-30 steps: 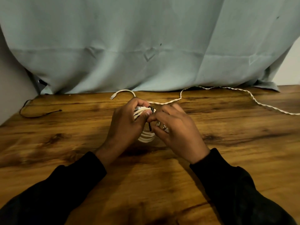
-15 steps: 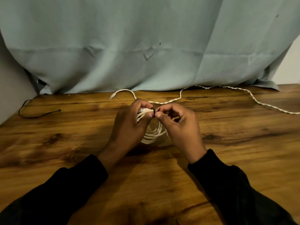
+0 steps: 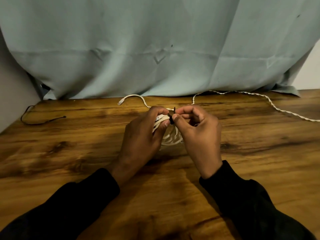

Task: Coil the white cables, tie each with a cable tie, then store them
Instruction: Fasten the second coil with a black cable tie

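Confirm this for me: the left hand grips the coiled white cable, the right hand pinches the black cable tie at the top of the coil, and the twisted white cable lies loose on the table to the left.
One detail is wrong. The head view shows the twisted white cable lying loose on the table to the right, not the left. The rest holds: the left hand grips the coiled white cable, and the right hand pinches the black cable tie at the coil's top.

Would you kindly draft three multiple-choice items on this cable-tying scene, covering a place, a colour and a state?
1. Where does the twisted white cable lie?
A. far right of the table
B. near left corner
C. on the sleeve

2. What colour is the cable tie?
A. red
B. black
C. white

3. What is the left hand doing?
A. resting flat
B. pointing
C. gripping the coiled cable

Answers: 1 A, it trails off the right edge; 2 B, dark against the white coil; 3 C, fingers curl round the loops while the right hand pinches the tie.
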